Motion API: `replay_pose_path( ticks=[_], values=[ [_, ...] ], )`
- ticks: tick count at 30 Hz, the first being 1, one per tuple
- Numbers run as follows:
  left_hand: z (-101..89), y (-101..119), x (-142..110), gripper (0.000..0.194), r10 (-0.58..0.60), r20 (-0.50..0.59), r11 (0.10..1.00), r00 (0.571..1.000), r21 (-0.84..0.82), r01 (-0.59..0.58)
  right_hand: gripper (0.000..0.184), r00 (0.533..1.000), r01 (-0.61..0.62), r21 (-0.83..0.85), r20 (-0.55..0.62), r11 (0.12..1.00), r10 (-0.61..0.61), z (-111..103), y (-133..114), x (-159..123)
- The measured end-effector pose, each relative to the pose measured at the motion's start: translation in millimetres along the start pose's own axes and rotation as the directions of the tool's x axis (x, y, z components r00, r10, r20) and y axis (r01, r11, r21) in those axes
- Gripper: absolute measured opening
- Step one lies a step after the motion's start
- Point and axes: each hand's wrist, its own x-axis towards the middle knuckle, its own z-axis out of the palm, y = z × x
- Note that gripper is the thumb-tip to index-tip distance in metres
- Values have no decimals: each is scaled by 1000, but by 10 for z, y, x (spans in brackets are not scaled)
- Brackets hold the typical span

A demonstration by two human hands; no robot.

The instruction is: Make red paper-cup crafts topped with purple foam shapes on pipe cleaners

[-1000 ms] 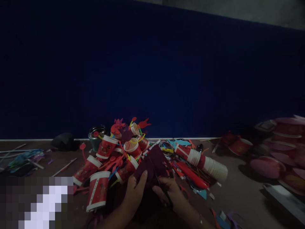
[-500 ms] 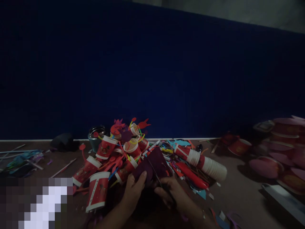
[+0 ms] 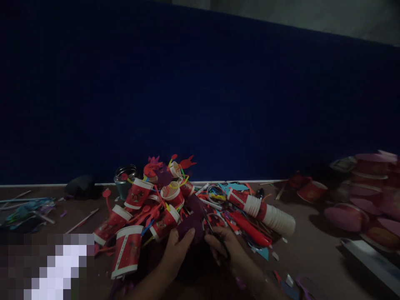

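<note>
Purple sheet (image 3: 190, 223) (very dark) narrows upward.

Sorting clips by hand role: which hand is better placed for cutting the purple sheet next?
Likely the right hand: it holds the scissors, their blades at the purple sheet. The left hand grips the sheet.

A head-worn camera looks forward and down, facing a blue partition (image 3: 200, 104).
</note>
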Motion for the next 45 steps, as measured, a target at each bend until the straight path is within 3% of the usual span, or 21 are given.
replay_pose_path(
  ticks=[4, 9, 11, 14, 17, 20, 25, 38, 45],
  values=[
    [6, 11, -16, 31, 36, 148, 994, 988, 95, -50, 35, 998, 57, 127, -36, 990, -53, 26, 103, 13],
    [40, -26, -35, 35, -12, 224, 998, 974, 66, -3, 35, 986, 140, 177, -118, 974, -120, 56, 214, 23],
    [63, -23, -51, 34, -26, 194, 999, 981, 38, 19, 33, 982, 164, 167, -121, 972, -145, 78, 201, 13],
    [85, -3, -75, 35, -102, 3, 994, 995, -45, 102, 32, 982, 183, 109, -66, 977, -177, 121, 152, -11],
    [80, -8, -75, 39, -174, -183, 983, 968, -83, 161, 34, 973, 227, 24, -33, 974, -226, 153, 153, -24],
    [67, -36, -65, 40, -212, -261, 976, 942, -96, 193, 30, 964, 266, -38, -13, 963, -266, 165, 209, -26],
    [80, -2, -91, 38, -174, -244, 983, 954, -92, 156, 29, 964, 256, 6, 74, 967, -256, 202, 238, -51],
    [80, -49, -88, 37, -161, -234, 987, 959, -38, 157, 33, 967, 251, 19, 41, 968, -251, 255, 156, -63],
    [80, -49, -96, 34, -102, -185, 995, 977, -30, 98, 35, 972, 231, 9, 30, 973, -231, 261, 163, -64]
  ],
)
